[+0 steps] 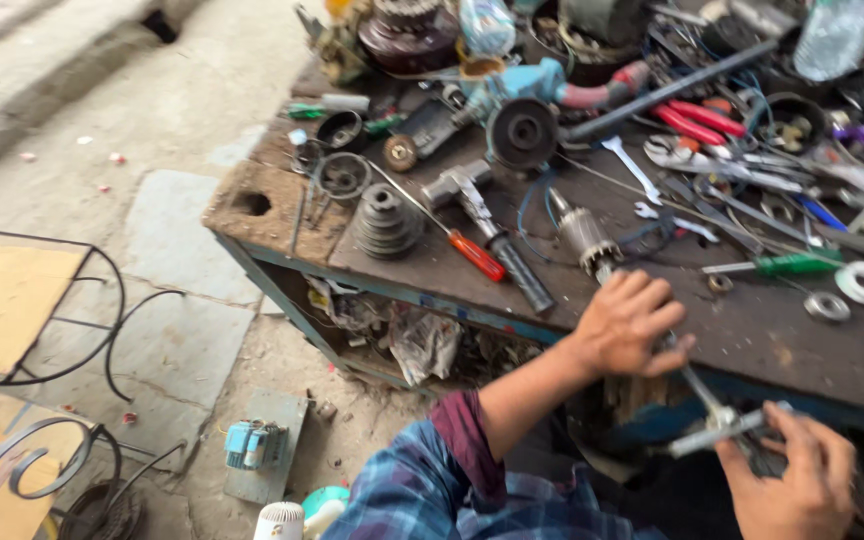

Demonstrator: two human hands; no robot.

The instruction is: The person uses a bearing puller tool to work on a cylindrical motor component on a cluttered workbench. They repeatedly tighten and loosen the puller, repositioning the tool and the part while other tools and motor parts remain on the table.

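Fingers of left hand [624, 325] curled on workbench [752, 330]; right hand [797, 480] clasps metal tool [720, 428].

bench front right: bare strip of bench [782, 345] beside the left hand [627, 322], open to reach
bench back: crowded with pliers [697, 120], spanners [632, 165], grinder [522, 110]
bench left: pulley [387, 220], screwdriver [467, 250] block the way
floor left: open paving [182, 260]

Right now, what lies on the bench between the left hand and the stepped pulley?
In the head view, a red-handled screwdriver and a dark cylindrical handle lie between the left hand and the stepped pulley.
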